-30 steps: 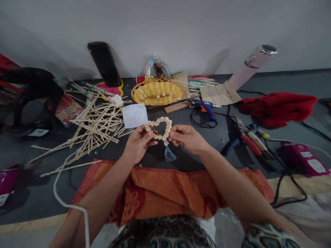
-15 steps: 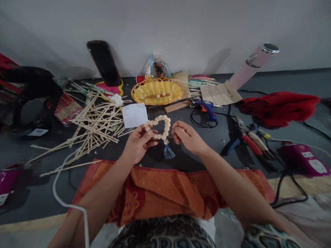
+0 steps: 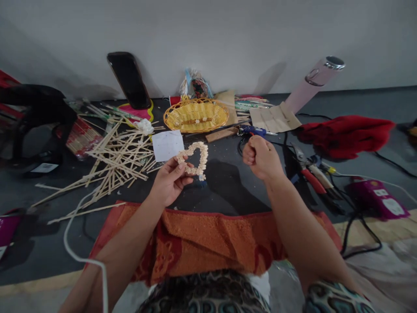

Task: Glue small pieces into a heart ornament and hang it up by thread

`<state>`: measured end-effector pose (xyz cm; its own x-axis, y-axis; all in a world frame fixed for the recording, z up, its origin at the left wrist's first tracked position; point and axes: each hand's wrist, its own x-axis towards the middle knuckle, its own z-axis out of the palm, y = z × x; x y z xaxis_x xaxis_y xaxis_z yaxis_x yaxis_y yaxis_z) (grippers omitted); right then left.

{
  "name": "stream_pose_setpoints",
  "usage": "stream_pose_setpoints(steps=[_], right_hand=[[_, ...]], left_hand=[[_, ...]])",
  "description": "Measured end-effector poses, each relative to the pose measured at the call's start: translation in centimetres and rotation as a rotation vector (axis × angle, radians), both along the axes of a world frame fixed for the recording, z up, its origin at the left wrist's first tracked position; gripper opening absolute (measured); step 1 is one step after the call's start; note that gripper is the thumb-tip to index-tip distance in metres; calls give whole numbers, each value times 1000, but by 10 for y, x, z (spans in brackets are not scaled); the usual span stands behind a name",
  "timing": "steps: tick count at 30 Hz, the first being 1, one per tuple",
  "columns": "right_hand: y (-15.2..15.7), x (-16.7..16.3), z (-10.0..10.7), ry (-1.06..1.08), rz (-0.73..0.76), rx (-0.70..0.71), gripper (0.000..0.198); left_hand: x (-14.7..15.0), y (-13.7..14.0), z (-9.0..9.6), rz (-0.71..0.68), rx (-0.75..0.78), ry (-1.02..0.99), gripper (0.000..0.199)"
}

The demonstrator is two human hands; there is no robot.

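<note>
My left hand point(image 3: 171, 180) pinches the lower left side of a heart-shaped ornament point(image 3: 203, 156), built of small pale pieces. At the bottom of the heart hangs a blue tassel point(image 3: 203, 182), of which only a small part shows. Off to the right, my right hand point(image 3: 262, 158) is closed in a fist, apart from the heart; whatever may be in its fingers cannot be made out. Just behind that fist lies a blue glue gun point(image 3: 252, 130), its handle hidden by the hand. A white paper point(image 3: 167, 145) lies beyond my left hand.
Loose pale sticks point(image 3: 114, 158) are heaped on the left. A yellow wicker basket point(image 3: 195, 126) sits at the back, near a leaning phone point(image 3: 128, 80). On the right are pliers point(image 3: 309, 171), a red cloth point(image 3: 348, 134) and a pink flask point(image 3: 306, 87). An orange towel point(image 3: 208, 239) covers the front edge.
My right hand has moved right and up, away from the heart, and now covers the glue gun's handle. The heart has shifted slightly left and turned; less of its tassel shows.
</note>
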<state>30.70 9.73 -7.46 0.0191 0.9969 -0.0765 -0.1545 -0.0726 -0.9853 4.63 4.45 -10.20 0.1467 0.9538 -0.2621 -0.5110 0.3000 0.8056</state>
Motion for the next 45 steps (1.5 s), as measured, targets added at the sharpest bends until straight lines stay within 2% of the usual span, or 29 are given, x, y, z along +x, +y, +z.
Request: stream_pose_setpoints(steps=[4, 10, 14, 17, 20, 23, 29, 35, 39, 45], right_hand=[[0, 7, 10, 0, -26, 66, 37], [-7, 13, 24, 88, 84, 62, 31], [-6, 14, 19, 133, 102, 56, 32], [-1, 14, 9, 130, 94, 57, 37], [3, 13, -2, 53, 73, 69, 35], [5, 11, -15, -230, 48, 129, 26], [3, 3, -34, -809, 46, 288, 13], [26, -16, -22, -1264, 70, 403, 20], [47, -32, -18, -1593, 141, 340, 24], [62, -45, -27, -1717, 184, 330, 25]], left_hand=[[-3, -7, 7, -137, 24, -42, 38], [-1, -26, 20, -592, -45, -117, 34], [5, -30, 24, -756, -92, -73, 34], [13, -27, 20, -714, -47, 73, 29], [19, -22, 10, -534, -7, 226, 30], [19, -17, 1, -373, 25, 349, 33], [0, -5, 0, -216, 90, 448, 36], [0, -1, -8, -221, 94, 533, 39], [3, -2, -16, -232, 123, 607, 42], [1, -3, -17, -276, 240, 892, 44]])
